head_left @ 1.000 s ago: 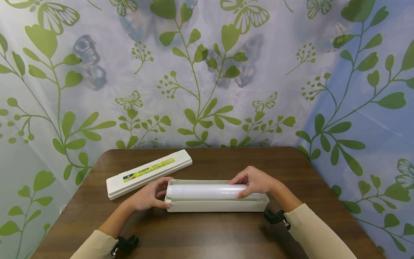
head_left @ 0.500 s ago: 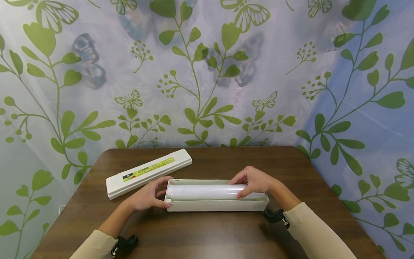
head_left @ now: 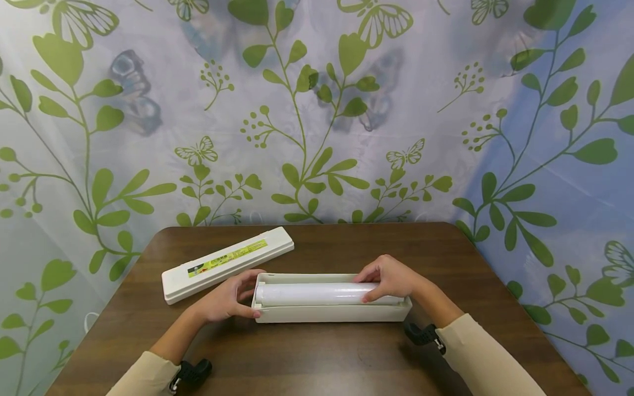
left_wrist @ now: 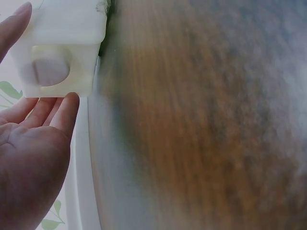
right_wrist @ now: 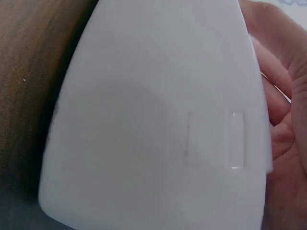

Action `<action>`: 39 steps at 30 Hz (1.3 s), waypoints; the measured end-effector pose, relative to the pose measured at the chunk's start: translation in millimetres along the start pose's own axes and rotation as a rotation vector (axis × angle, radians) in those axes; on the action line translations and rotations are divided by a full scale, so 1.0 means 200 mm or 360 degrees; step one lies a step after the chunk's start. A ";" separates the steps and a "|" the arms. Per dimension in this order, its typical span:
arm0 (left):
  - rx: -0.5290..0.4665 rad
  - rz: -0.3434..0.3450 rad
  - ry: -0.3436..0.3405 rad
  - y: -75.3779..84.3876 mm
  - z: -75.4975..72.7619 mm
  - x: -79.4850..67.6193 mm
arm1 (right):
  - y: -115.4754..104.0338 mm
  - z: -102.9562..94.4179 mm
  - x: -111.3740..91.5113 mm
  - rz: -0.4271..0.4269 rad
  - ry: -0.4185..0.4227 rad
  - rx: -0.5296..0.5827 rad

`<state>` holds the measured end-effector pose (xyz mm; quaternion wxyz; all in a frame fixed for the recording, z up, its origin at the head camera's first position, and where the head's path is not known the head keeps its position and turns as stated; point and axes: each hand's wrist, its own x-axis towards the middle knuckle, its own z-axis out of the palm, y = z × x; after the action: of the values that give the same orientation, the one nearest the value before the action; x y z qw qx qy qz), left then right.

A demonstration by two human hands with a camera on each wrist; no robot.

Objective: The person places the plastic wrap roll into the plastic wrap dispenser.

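A long white cling film box (head_left: 332, 314) without its lid lies across the table in the head view, with a shiny white roll of cling film (head_left: 307, 293) lengthwise inside it. My left hand (head_left: 225, 297) holds the box's left end, thumb at the front corner and fingers at the back. In the left wrist view, a round opening shows in that end wall (left_wrist: 81, 81). My right hand (head_left: 391, 278) grips the roll near its right end, thumb on the front side and fingers behind. The box's outer wall (right_wrist: 144, 120) fills most of the right wrist view.
The white lid (head_left: 228, 265) with a yellow-green label lies slanted behind my left hand. Under everything is a brown wooden table (head_left: 317, 357). A curtain (head_left: 317, 121) with leaf and butterfly prints hangs behind the table's far edge.
Almost nothing differs. The head view has shifted very slightly, while both hands keep their places on the box and the roll.
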<state>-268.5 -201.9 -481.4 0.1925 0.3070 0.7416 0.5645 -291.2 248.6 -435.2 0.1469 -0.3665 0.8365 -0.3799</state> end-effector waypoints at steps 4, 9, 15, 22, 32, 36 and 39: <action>-0.0001 -0.0012 -0.0002 0.01 0.00 0.00 | 0.00 0.01 -0.01 -0.0050 0.0045 -0.0068; -0.0008 -0.0018 -0.0009 0.02 0.00 -0.01 | 0.02 0.02 -0.02 -0.0050 0.0095 -0.0112; -0.0007 -0.0014 -0.0015 0.02 0.00 -0.01 | 0.04 0.04 -0.03 0.0025 0.0119 -0.0082; -0.0009 -0.0018 -0.0024 0.01 0.00 -0.01 | 0.03 0.04 -0.04 0.0037 0.0124 -0.0104; 0.0005 -0.0011 -0.0022 0.01 0.00 -0.01 | 0.01 0.05 -0.07 0.0005 0.0160 -0.0246; 0.0011 -0.0004 -0.0022 0.00 0.00 0.00 | 0.00 0.05 -0.09 -0.0009 0.0191 -0.0262; 0.0006 0.0000 -0.0023 -0.01 0.00 0.00 | 0.00 0.04 -0.10 -0.0015 0.0221 -0.0232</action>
<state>-268.5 -203.1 -482.4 0.1972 0.3114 0.7414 0.5608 -274.0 258.2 -442.1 0.0596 -0.3529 0.8684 -0.3432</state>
